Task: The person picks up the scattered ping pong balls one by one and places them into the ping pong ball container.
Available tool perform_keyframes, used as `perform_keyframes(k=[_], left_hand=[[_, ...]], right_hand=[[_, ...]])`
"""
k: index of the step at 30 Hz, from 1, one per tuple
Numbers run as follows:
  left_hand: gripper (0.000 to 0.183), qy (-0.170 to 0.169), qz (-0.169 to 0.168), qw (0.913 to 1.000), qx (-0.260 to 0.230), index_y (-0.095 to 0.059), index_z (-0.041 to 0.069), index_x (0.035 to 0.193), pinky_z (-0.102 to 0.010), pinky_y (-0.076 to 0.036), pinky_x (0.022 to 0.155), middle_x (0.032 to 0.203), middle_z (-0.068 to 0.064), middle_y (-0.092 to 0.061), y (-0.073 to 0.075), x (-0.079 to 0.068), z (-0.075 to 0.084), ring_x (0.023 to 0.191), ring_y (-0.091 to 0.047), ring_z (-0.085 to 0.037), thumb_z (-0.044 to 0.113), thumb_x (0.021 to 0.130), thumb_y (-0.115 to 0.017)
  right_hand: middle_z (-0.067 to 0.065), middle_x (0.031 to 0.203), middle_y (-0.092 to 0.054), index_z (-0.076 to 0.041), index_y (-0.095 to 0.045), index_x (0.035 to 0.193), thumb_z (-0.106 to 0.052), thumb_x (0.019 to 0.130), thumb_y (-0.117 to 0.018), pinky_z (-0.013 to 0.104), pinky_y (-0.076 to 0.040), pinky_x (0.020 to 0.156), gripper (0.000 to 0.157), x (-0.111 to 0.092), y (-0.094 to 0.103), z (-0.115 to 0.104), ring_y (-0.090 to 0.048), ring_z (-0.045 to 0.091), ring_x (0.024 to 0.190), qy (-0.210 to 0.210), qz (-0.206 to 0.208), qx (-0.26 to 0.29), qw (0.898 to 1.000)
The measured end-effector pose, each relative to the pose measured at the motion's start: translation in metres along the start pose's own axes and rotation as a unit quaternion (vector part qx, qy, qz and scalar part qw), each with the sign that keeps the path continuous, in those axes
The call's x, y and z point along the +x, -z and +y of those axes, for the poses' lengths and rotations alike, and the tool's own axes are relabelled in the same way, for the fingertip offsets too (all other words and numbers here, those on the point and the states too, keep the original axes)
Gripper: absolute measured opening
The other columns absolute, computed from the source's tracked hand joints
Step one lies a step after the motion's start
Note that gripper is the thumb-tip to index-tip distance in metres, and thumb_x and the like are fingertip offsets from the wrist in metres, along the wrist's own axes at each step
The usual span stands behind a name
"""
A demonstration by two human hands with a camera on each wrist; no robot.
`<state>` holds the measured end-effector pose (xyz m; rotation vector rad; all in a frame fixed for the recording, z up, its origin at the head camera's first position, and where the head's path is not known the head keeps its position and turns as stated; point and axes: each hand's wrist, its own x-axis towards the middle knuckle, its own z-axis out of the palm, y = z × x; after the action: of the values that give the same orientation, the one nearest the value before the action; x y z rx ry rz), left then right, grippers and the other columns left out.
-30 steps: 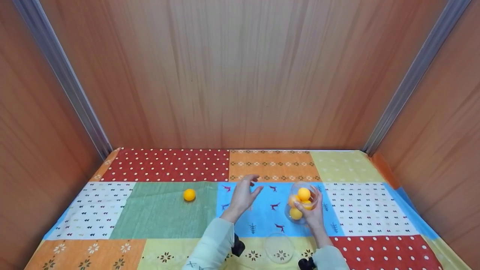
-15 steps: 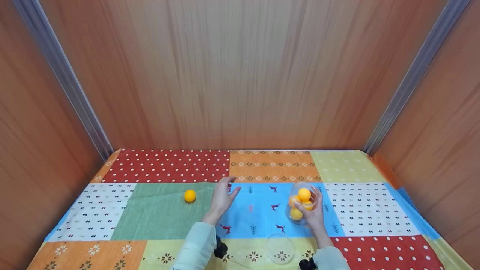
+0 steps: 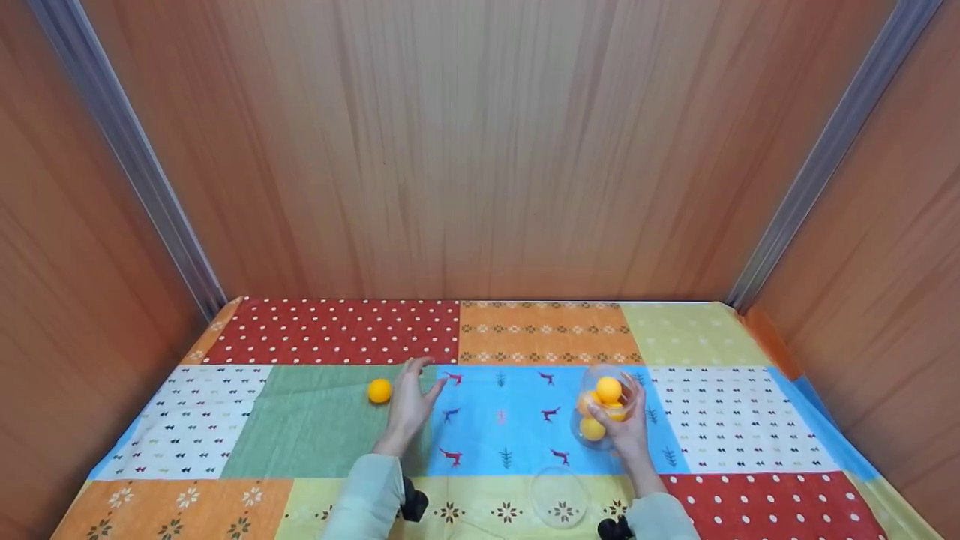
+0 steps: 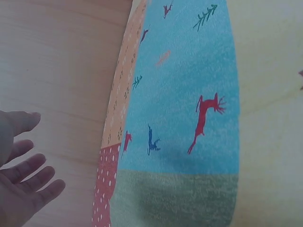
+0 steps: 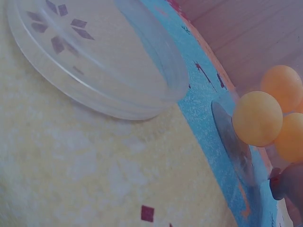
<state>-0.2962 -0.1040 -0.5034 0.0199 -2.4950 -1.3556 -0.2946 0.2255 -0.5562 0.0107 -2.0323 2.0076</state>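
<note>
An orange ping-pong ball lies on the green patch of the cloth. My left hand is just to its right, fingers spread and slightly bent, holding nothing. In the left wrist view the fingers of that hand show apart, with thumb and fingertips separate. On the blue patch at the right, my right hand grips a clear plastic jar with several orange ping-pong balls inside. The right wrist view shows some of these balls and a thumb against the jar.
A clear round lid lies flat on the yellow patch, in front of the jar. The patchwork tablecloth covers the table. Wood-grain panels rise behind it and on both sides.
My left hand has moved left from the blue patch to beside the loose ping-pong ball. The right hand and the jar have stayed in place.
</note>
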Motion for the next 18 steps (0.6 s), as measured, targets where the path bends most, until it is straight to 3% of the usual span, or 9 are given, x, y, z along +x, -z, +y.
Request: perform_keyframes(k=[8,14,18], left_hand=[[0.040,0.004,0.059,0.9982,0.014,-0.053,-0.003,0.112,-0.046,-0.037,0.090,0.114,-0.017,-0.045,0.016,0.000,-0.021,0.108,-0.042,-0.032,0.010,0.077,-0.068],[0.043,0.019,0.075,0.9970,-0.003,-0.051,-0.005,0.114,-0.048,-0.035,0.092,0.116,-0.018,-0.042,0.022,-0.001,-0.032,0.112,-0.037,-0.035,0.008,0.077,-0.068],[0.047,0.026,0.076,0.9967,-0.009,-0.049,-0.006,0.117,-0.049,-0.034,0.093,0.121,-0.021,-0.037,0.025,-0.001,-0.038,0.114,-0.034,-0.036,0.007,0.076,-0.068]], right_hand=[[0.017,0.132,-0.031,-0.005,-0.018,0.136,0.005,0.075,-0.064,0.027,-0.030,0.092,0.078,0.001,-0.001,0.003,-0.032,0.024,0.115,0.026,-0.007,0.014,1.000],[0.014,0.135,-0.029,-0.009,-0.016,0.138,-0.001,0.076,-0.067,0.040,-0.025,0.098,0.080,0.001,0.002,0.002,-0.031,0.024,0.118,0.002,-0.004,-0.001,1.000],[0.015,0.134,-0.030,-0.009,-0.016,0.138,-0.001,0.075,-0.067,0.042,-0.025,0.097,0.081,0.001,0.003,0.002,-0.031,0.026,0.117,0.004,-0.007,-0.004,1.000]])
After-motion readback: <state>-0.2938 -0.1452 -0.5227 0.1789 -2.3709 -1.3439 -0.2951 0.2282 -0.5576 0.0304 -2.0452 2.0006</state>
